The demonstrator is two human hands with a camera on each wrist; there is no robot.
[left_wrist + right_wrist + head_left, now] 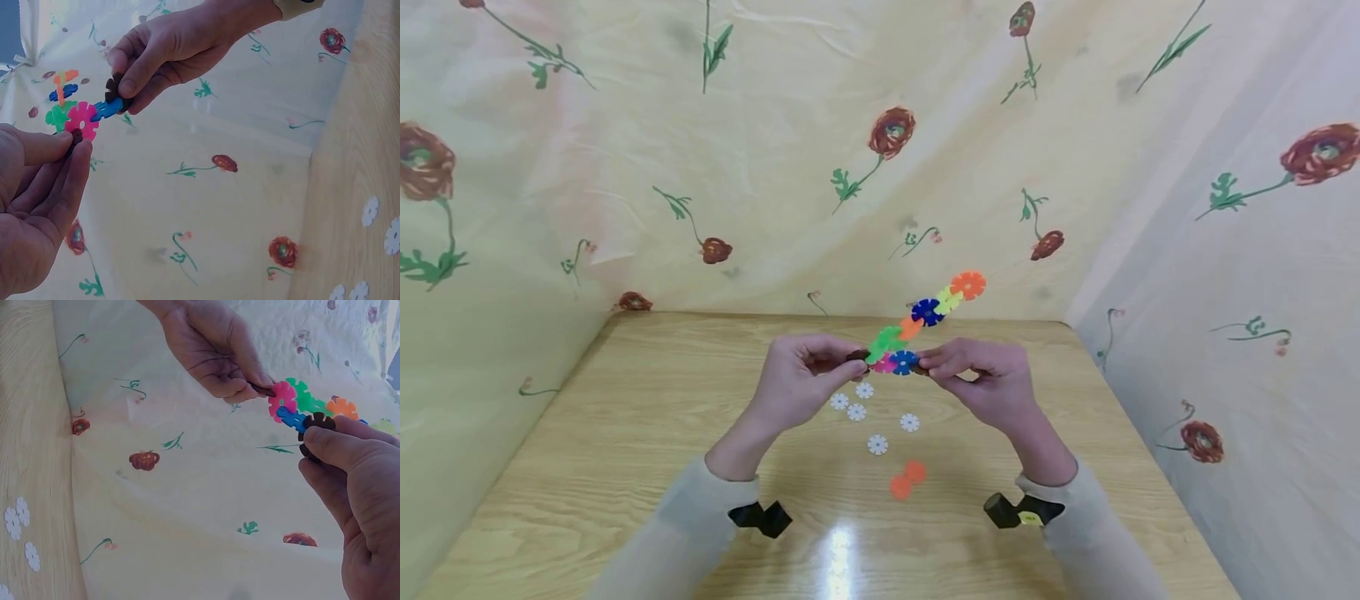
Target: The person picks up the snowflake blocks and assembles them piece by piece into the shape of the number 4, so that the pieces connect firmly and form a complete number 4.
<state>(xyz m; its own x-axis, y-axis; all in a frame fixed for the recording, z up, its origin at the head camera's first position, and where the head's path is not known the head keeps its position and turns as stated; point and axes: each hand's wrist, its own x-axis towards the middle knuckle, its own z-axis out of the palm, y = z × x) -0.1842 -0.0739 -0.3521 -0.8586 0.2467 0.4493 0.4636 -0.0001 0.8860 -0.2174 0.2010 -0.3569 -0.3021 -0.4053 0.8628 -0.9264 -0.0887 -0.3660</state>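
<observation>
A chain of notched plastic discs is held above the table between both hands. My left hand [801,379] pinches a dark brown disc [76,137] at one end, beside a pink disc [282,400]. On the other side, thumb and fingers of my right hand [988,379] grip dark discs [321,420] that join a blue disc [904,362]. From the pink disc's area a branch slants up and away to the right: green discs [886,342], an orange one, a dark blue disc [927,312], a yellow disc [949,300] and an orange disc [968,285] at the tip.
Several white notched discs [877,444] lie on the wooden table [647,467] below the hands. Nearer to me are two joined orange discs [915,472]. A flower-printed cloth [775,167] hangs behind the table and at both sides.
</observation>
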